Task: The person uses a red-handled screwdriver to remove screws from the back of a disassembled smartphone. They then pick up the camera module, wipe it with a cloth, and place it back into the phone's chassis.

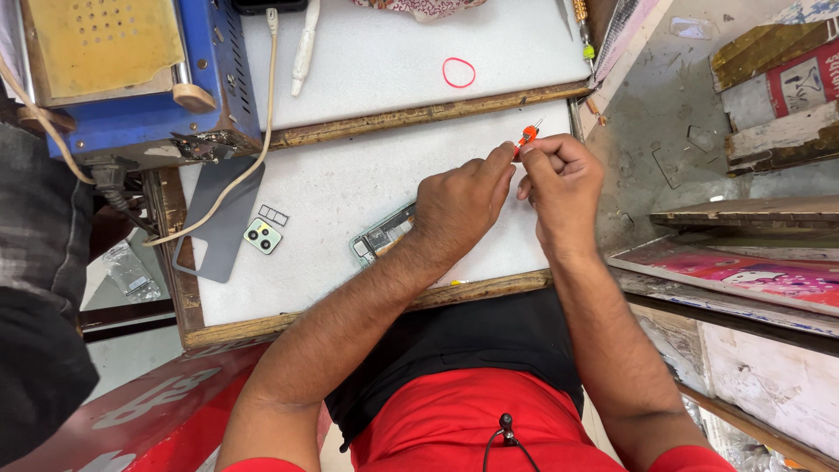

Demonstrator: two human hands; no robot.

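Note:
My left hand point(461, 206) and my right hand point(562, 179) meet over the white work board point(350, 183), and both pinch a small orange-handled tool point(527, 134) with a thin metal tip. Under my left wrist lies an opened phone frame point(382, 236), partly hidden by the hand. To the left on the board lie a green camera module point(263, 236), a small card tray point(273, 215) and a grey phone back panel point(218, 223).
A blue machine point(157, 79) with a cream cable point(253, 149) stands at the back left. A red rubber band point(459, 72) and a white pen-like tool point(305, 48) lie on the rear board. Wooden shelves with printed sheets point(752, 271) run along the right. A person in dark clothing point(39, 288) stands left.

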